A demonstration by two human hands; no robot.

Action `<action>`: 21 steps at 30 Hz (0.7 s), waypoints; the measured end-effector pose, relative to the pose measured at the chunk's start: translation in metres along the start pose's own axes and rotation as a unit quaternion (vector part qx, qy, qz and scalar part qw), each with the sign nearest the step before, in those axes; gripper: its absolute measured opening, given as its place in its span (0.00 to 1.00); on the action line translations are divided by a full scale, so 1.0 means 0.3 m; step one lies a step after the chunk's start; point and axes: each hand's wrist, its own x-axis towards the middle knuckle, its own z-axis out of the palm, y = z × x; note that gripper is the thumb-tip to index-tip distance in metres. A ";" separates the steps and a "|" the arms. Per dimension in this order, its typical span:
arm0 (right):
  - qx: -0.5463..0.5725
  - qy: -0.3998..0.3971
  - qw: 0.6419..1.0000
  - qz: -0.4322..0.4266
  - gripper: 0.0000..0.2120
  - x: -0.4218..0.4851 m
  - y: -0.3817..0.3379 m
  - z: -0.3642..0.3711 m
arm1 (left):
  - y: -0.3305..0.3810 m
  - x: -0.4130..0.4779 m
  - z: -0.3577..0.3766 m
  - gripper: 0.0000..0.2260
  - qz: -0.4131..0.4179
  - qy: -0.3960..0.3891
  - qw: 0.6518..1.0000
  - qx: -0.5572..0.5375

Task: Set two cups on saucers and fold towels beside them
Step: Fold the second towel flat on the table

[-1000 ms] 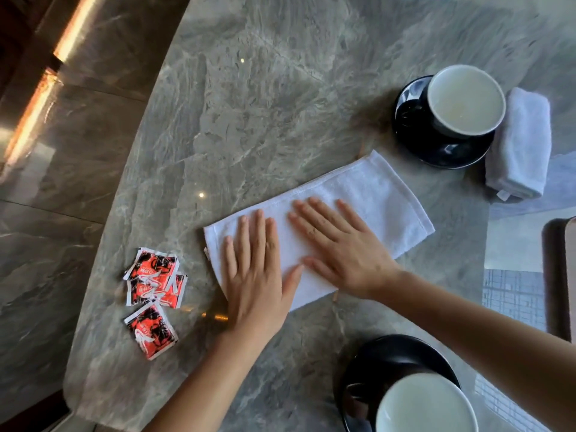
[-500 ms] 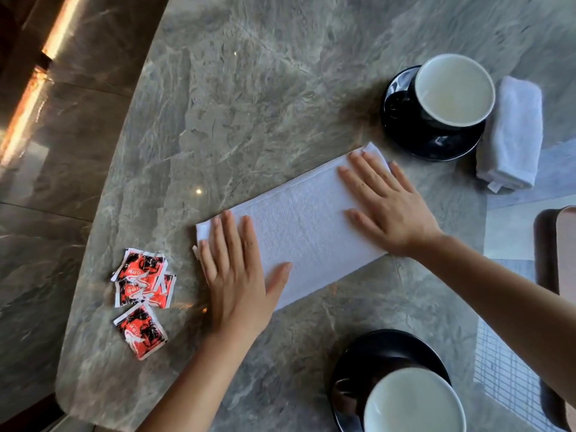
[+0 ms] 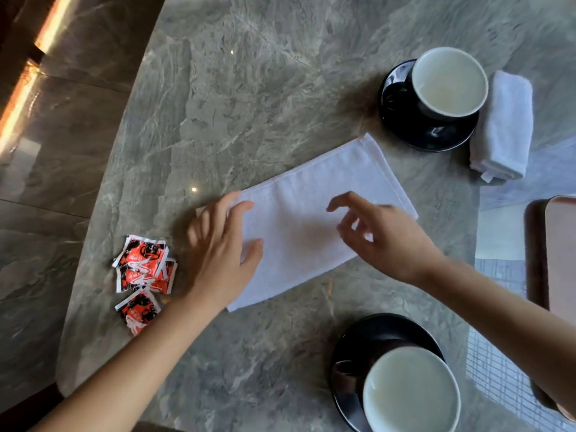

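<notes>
A white towel (image 3: 314,213) lies flat in a long strip across the middle of the grey marble table (image 3: 249,88). My left hand (image 3: 218,247) rests at the towel's left end, fingers spread and slightly bent. My right hand (image 3: 383,238) hovers over the towel's right half with loosely curled fingers, holding nothing. A white cup (image 3: 448,82) stands on a black saucer (image 3: 402,126) at the far right, with a folded white towel (image 3: 501,126) beside it. A second white cup (image 3: 411,391) sits on a black saucer (image 3: 374,332) at the near edge.
Three red and black sachets (image 3: 143,275) lie left of my left hand. A brown tray (image 3: 561,254) shows at the right edge. The table's rounded edge runs along the left, with dark floor beyond.
My right hand slid to the towel's right end, then came back toward the middle and lifted off it. My left hand stayed at the left end and its fingers rose a little.
</notes>
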 end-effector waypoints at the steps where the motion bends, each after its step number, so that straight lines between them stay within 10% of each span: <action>1: 0.083 -0.061 0.993 0.062 0.08 -0.015 -0.011 0.004 | -0.013 0.011 -0.012 0.22 0.033 -0.004 0.999 0.000; 5: 0.165 -0.113 0.969 0.143 0.07 -0.029 0.029 -0.002 | -0.061 0.037 -0.048 0.20 0.110 -0.074 0.991 0.019; 21: -0.136 0.007 0.991 0.014 0.28 0.270 0.009 0.037 | -0.044 -0.167 -0.007 0.28 0.005 -0.041 0.998 -0.048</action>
